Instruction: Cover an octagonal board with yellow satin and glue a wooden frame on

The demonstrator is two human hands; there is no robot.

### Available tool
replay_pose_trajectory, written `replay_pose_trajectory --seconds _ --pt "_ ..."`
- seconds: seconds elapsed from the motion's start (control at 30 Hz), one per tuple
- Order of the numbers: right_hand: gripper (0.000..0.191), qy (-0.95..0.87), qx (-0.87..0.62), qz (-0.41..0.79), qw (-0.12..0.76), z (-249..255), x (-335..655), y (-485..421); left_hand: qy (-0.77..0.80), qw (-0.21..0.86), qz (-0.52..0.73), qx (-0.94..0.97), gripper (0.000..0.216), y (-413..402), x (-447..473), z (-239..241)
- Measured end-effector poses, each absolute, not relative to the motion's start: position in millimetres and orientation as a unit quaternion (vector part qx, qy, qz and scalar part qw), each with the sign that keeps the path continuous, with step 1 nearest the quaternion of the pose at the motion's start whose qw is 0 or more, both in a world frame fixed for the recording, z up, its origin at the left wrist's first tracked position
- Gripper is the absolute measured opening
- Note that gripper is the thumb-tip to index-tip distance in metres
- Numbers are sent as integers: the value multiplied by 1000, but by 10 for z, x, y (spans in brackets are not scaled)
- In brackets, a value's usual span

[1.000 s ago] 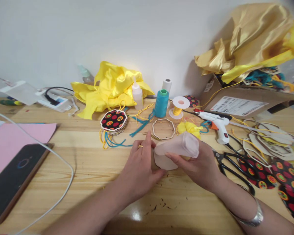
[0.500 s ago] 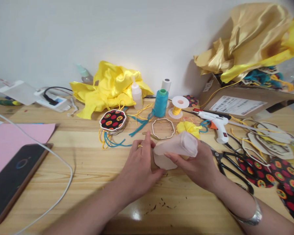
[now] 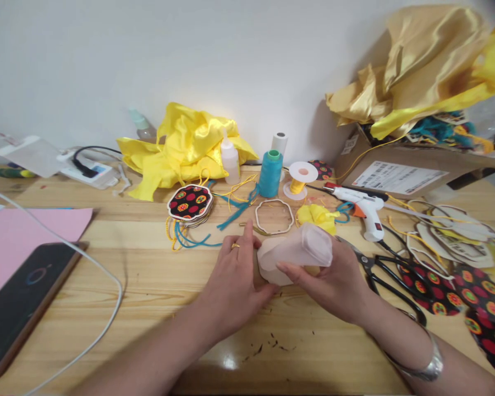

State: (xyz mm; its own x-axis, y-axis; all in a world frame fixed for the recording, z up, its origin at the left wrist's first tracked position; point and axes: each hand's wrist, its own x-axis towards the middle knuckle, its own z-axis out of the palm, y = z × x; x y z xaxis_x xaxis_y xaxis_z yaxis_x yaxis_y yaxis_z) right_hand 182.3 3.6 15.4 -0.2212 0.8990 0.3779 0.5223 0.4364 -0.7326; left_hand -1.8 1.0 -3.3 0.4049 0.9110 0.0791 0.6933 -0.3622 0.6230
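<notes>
My right hand [image 3: 334,280] is closed round a translucent white plastic bottle [image 3: 301,245], tilted with its base up toward the right. The bottle's lower end points left, over a pale flat piece [image 3: 282,279] on the table; whether they touch is hidden. My left hand [image 3: 239,269] grips that piece along its left side, thumb at the near edge and fingers at the far side. Just beyond lie a thin wavy-edged frame [image 3: 274,201] and a crumpled yellow fabric piece [image 3: 318,215]. Black-handled scissors [image 3: 379,267] rest right of my right hand.
A teal thread cone [image 3: 271,175], a yellow thread spool [image 3: 299,188] and yellow satin [image 3: 181,148] stand behind. Patterned pieces [image 3: 190,202] are stacked left. A white glue gun [image 3: 367,212] and a cardboard box [image 3: 400,170] are right, a phone [image 3: 28,308] and white cable [image 3: 117,297] left.
The bottle's lower end has shifted slightly toward me over the pale piece, with my right hand moving along a little. My left hand stays nearly still.
</notes>
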Motion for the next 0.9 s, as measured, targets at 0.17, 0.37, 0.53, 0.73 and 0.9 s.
replay_pose_trajectory --seconds 0.17,0.37,0.53,0.73,0.9 --pt "16 -728 -464 267 429 111 1819 27 503 258 213 797 100 13 -16 -32" --pt "15 -693 -485 253 469 40 1818 75 499 256 211 800 102 13 -22 -26" --pt "16 -716 -499 225 433 68 1829 89 502 257 212 798 104 16 -15 -32" --pt "14 -734 -474 238 423 116 1830 65 503 258 206 799 104 19 -12 -36" --pt "13 -732 -467 267 419 118 1831 48 510 262 207 793 104 18 -16 -30"
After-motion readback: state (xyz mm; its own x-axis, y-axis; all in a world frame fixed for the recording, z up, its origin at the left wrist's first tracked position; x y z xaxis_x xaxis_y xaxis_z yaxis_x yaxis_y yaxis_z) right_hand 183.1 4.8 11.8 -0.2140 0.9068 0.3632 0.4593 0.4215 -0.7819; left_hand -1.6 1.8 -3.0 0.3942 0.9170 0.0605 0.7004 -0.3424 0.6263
